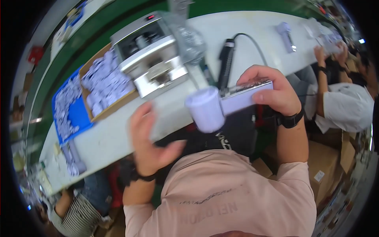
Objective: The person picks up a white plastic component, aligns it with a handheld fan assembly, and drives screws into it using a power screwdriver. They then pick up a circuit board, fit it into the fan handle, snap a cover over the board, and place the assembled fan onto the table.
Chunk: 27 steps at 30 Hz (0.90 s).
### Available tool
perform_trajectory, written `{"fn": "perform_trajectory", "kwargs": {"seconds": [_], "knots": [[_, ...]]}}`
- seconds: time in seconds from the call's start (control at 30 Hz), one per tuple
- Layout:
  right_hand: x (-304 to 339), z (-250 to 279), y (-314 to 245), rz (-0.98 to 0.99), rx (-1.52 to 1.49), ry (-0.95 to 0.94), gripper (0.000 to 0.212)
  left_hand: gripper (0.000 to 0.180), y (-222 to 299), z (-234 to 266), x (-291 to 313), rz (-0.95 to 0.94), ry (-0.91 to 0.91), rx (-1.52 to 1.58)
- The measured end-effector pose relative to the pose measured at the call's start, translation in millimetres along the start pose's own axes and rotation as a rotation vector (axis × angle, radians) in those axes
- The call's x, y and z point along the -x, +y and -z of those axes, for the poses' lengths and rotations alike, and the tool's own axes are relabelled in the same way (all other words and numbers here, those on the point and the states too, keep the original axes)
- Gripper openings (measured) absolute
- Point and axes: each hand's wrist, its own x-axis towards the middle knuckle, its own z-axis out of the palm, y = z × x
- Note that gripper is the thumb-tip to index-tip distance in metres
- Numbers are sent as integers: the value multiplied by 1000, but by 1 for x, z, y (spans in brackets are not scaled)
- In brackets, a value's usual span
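Note:
My right hand [278, 93] grips a lavender plastic housing [207, 110] by its flat handle. A round, cup-shaped end points left, and a shiny silver strip with small dark details runs along the handle's upper face. To the left, my left hand [149, 146] is open with fingers and thumb spread, blurred by motion. Nothing is in it, and a gap separates it from the housing. Beyond the housing, a black corded cylindrical tool [226, 63], perhaps an electric screwdriver, stands or lies close by; its lower end is hidden behind the housing.
A silver machine [171, 53] with a red display stands on the white table [252, 25]. Left of it are a cardboard box [115, 109] and a blue tray [80, 118] of small lavender parts. Similar housings lie far right [286, 35] and left [73, 160]. Co-workers sit on both sides.

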Motion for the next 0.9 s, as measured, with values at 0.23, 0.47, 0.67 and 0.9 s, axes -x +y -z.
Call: {"fn": "perform_trajectory", "kwargs": {"seconds": [0.23, 0.47, 0.67, 0.9], "knots": [[-40, -94, 0, 177, 311, -35, 42, 85, -1, -17, 25, 56, -103, 149], [-58, -138, 42, 407, 560, -80, 45, 70, -18, -5, 35, 217, -149, -104], [-61, -139, 47, 362, 430, -56, 47, 59, -21, 44, 44, 286, -78, -70], [-56, -134, 48, 426, 439, -88, 47, 42, -41, 112, 8, 346, 115, -327]]}}
